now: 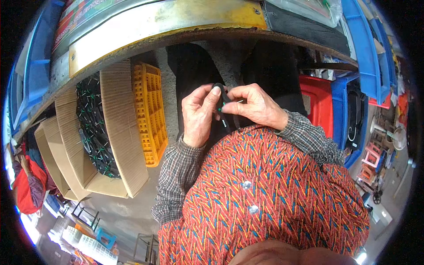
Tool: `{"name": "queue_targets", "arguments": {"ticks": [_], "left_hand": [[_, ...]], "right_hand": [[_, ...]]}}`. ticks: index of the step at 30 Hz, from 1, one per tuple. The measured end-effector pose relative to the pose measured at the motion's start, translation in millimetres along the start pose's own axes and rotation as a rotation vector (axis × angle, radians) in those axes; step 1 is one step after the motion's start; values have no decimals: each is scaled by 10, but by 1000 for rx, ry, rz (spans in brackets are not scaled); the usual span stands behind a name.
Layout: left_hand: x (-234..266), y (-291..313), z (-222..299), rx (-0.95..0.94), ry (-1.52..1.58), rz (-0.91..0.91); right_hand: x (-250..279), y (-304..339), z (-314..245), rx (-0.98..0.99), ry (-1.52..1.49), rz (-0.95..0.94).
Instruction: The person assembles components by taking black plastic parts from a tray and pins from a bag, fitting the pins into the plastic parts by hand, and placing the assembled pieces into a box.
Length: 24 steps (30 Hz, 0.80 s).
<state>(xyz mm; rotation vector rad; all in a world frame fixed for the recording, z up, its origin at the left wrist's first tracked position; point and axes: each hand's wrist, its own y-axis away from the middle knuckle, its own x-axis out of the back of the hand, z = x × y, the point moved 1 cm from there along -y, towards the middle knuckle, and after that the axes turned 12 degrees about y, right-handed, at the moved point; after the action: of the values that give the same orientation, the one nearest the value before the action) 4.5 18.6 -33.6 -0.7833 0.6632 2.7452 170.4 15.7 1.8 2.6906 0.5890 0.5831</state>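
Above my lap, my left hand (197,113) is closed round a slim black-handled tool (217,92), with the thumb pressed on its upper part. A small green part shows at the tool's middle, and pale marking runs down its lower black end. From the other side, my right hand (257,107) pinches at the green part with thumb and bent fingers. A short, thin shiny piece sticks out by the right fingertips; whether it belongs to the tool I cannot tell. My fingers hide much of the tool, so its exact kind is unclear.
An open cardboard box (121,145) at the left holds many black pieces (95,132) with green parts. Beside it stands a yellow plastic crate (149,115). A workbench edge (168,26) crosses ahead. Red (317,104) and blue bins (342,110) stand at the right.
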Motion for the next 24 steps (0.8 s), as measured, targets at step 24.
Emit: {"name": "queue_targets", "arguments": {"ticks": [24], "left_hand": [[-6, -28, -17, -24, -10, 29]], "right_hand": [[-10, -12, 15, 17, 44, -4]]}}
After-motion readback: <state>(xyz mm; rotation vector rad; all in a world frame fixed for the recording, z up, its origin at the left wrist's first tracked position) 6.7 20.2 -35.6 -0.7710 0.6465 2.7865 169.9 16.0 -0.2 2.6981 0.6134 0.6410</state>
